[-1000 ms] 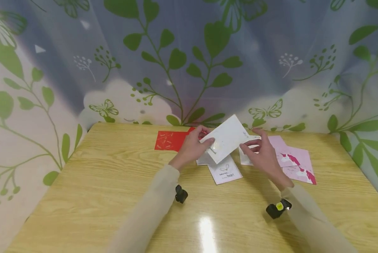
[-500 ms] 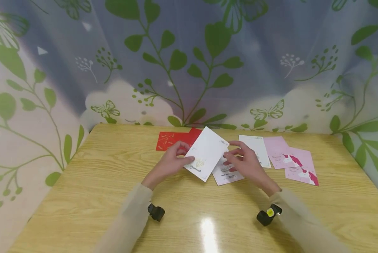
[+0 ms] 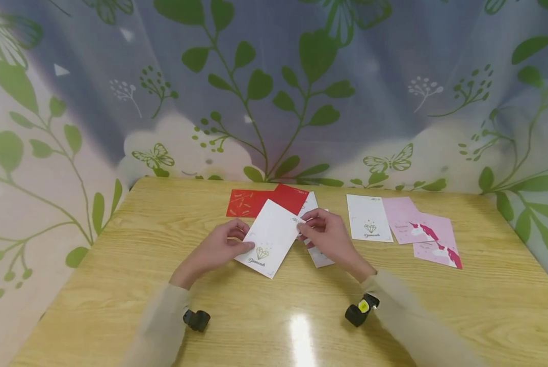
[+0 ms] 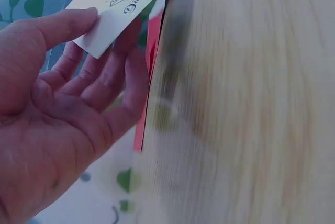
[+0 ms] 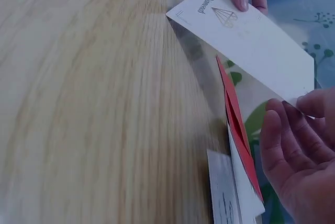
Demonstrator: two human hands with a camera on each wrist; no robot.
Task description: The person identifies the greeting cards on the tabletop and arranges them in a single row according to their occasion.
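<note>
A white greeting card (image 3: 274, 232) printed with a gold diamond motif and the word "Diamonds" is held tilted over the table, between both hands. My left hand (image 3: 216, 247) pinches its left edge, thumb on the printed face and fingers behind, as the left wrist view confirms. At the upper right corner, my right hand (image 3: 330, 238) pinches the card between thumb and fingers. Behind it lie two overlapping red cards (image 3: 248, 203). White printed cards (image 3: 320, 259) beside them are partly hidden by my right hand.
To the right, another white Diamonds card (image 3: 367, 214) lies flat beside two overlapping pink unicorn cards (image 3: 441, 234). All rest on a light wooden table (image 3: 118, 265). A leaf-patterned curtain (image 3: 274, 102) hangs along its back edge.
Both hands have brought the white card left and nearer, turning it so its print faces up and reads upright. My right hand has moved off the area by the other Diamonds card.
</note>
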